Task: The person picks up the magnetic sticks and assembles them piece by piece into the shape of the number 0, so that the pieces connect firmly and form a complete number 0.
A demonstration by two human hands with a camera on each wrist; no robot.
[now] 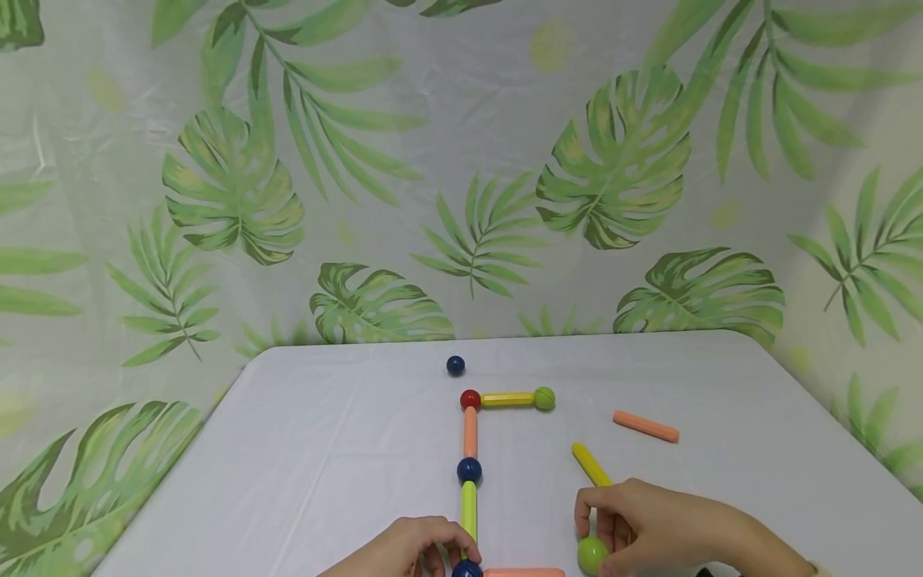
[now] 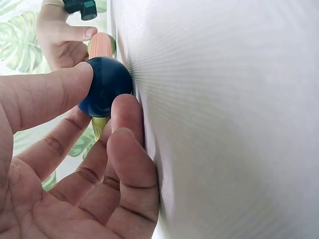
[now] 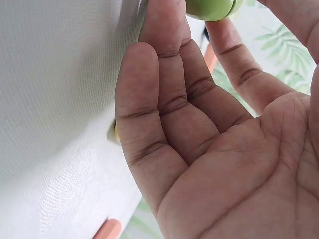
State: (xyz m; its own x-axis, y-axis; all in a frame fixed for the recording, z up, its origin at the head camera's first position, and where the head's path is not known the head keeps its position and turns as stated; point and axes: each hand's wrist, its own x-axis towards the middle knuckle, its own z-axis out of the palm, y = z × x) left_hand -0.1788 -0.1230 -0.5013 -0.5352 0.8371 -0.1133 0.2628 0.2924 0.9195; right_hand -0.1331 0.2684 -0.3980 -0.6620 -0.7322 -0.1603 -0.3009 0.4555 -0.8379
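Head view: right hand [image 1: 649, 521] pinches green ball [image 1: 593, 554]; yellow rod [image 1: 591, 465] slants away-left

Left hand [image 2: 75, 164] pinching dark blue ball [image 2: 106, 85] against white worktop [image 2: 229, 119]; orange rod [image 2: 101, 44], right hand [image 2: 60, 42] beyond.
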